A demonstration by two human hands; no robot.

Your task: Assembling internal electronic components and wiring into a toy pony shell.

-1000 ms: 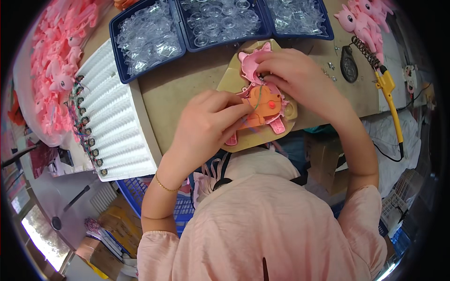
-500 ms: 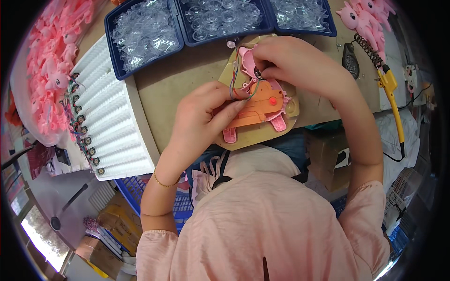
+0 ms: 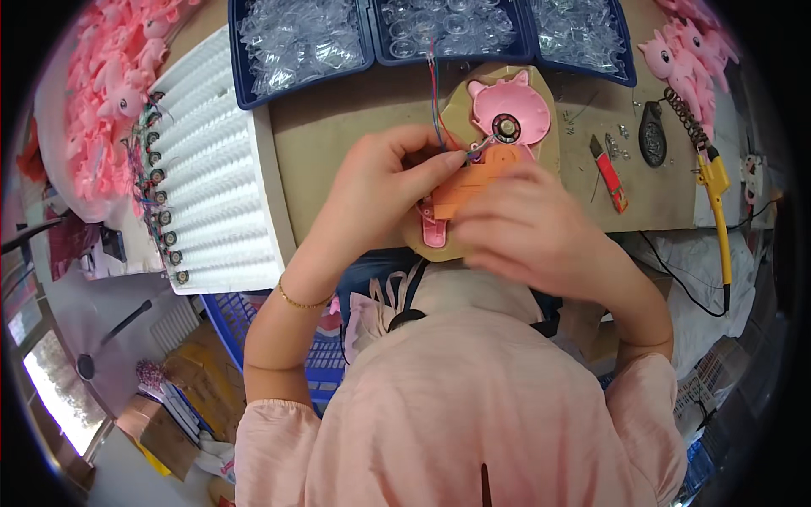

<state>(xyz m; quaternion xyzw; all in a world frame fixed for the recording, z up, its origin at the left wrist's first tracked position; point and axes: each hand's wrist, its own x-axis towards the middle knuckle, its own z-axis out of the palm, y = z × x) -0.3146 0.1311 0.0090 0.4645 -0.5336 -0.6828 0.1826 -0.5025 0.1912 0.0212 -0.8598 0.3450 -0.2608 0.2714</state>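
Observation:
A pink toy half-shell [image 3: 528,106] lies in a tan holder [image 3: 431,251] on the bench before me. A small round speaker [image 3: 507,128] with a black ring sits inside the head part. Over the body lies an orange plastic casing [image 3: 456,193]. My left hand [image 3: 401,173] is closed at the casing's upper left, thumb and forefinger pinching thin wires [image 3: 437,97] that rise in red and blue strands. My right hand [image 3: 528,224] is over the casing's right side, its fingers smeared by motion. Whether it holds anything cannot be made out.
Blue bins [image 3: 372,51] of clear plastic parts line the back. A white ribbed foam tray [image 3: 215,177], with speakers along its edge, stands left beside pink toy parts [image 3: 110,76]. On the right are a red cutter knife [image 3: 608,173], a black oval piece [image 3: 652,135] and a yellow soldering iron [image 3: 716,190].
My right hand has moved down from the toy's head to the orange casing, baring the head and speaker. My left hand stays pinched on the wires. The view has shifted slightly.

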